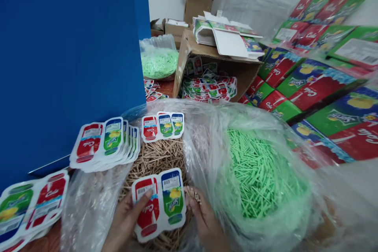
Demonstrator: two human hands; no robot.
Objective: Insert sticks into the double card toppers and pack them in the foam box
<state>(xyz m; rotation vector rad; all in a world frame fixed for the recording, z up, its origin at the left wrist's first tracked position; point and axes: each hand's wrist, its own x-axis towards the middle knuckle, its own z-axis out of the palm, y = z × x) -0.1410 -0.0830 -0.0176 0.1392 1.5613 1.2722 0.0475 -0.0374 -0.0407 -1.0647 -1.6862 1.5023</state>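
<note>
My left hand (pixel 125 216) grips a can-shaped Cola and Sprite packet (pixel 173 201), thumb across its red half. At the packet's right edge, my right hand (pixel 201 214) is closed around a small bunch of brown sticks (pixel 193 194). Below both hands is a clear plastic bag (pixel 99 193) full of loose brown sticks (pixel 153 155). A few more packets (pixel 163 126) lie on the far part of those sticks. To the left, a fanned stack of packets (pixel 103 143) rests on the bag's edge.
Another bag holds green sticks (pixel 256 173) on the right. More packets (pixel 32 204) lie at lower left beside a blue panel (pixel 67 55). Behind stands a cardboard box (pixel 184 51) with packets inside. Printed Cola and Sprite cartons (pixel 313 86) are stacked at right.
</note>
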